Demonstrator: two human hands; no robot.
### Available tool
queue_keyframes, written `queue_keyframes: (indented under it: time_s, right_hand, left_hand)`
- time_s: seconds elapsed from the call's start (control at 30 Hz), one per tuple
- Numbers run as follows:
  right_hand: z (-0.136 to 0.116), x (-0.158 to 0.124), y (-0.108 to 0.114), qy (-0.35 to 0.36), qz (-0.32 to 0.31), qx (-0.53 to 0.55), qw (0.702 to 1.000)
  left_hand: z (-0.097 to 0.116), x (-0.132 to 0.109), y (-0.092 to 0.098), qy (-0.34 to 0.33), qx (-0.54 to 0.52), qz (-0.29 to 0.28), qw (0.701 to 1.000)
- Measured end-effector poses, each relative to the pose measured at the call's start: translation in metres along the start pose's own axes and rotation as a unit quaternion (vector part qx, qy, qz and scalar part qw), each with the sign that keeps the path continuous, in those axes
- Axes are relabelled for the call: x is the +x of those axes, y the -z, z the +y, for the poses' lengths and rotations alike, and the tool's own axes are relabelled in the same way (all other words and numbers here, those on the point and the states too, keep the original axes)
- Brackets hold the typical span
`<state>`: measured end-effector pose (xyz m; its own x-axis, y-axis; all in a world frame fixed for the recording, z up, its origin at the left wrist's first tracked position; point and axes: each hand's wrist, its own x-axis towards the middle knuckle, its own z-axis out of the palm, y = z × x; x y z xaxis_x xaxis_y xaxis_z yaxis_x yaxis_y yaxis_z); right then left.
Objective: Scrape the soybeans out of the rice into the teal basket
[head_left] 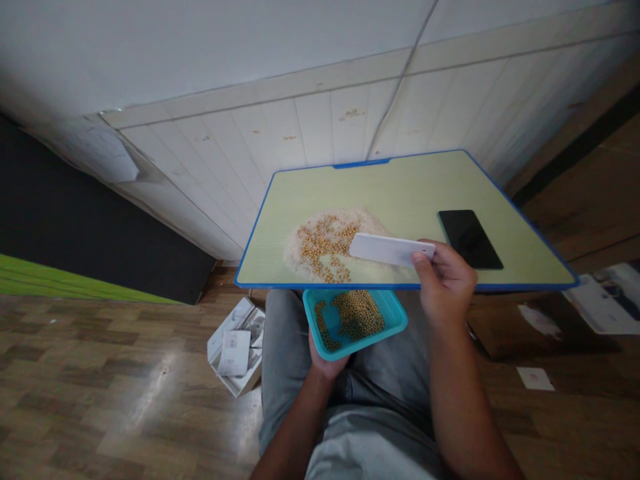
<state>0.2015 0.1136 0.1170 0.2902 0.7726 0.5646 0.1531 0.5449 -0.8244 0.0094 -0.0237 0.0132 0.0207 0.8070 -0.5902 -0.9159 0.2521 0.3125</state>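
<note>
My left hand [327, 360] grips a turquoise plastic container [357, 348] from below, just under the table's front edge. Round yellowish beans, which look like soybeans [361, 312], lie inside it, with part of its bottom bare. Between the thumb and fingers of my right hand [445, 283] is a flat white plastic scraper [387, 249], held over the tabletop. The scraper's far end reaches the right side of a spread of white rice-like grains [295, 253]. More soybeans [320, 243] are scattered through those grains.
The pale green table [410, 193] has a blue rim. A black smartphone [470, 239] lies on its right side. Behind stands a white panelled wall [310, 127] with a cable [400, 80]. An open white box [237, 353] sits on the wooden floor, left of my legs.
</note>
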Motion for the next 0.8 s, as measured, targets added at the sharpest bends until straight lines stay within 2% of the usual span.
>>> queue_keyframes:
  time_s: [0.3,0.57,0.8]
  right_hand:
    - [-0.005,-0.0026,0.004,-0.022,-0.072,-0.026,0.997]
    - [-0.0101,-0.002,0.0053,-0.024,-0.123,-0.018,0.992]
    - [-0.01,-0.0026,0.0052,-0.022,-0.125,0.006,0.992]
  left_hand:
    - [0.001,-0.0036,-0.0085,-0.013,0.052,0.026,0.998]
    - [-0.0002,0.0023,-0.004,-0.001,0.052,0.012,0.999]
    - [-0.0002,0.0025,-0.0038,-0.003,0.057,0.0,0.998]
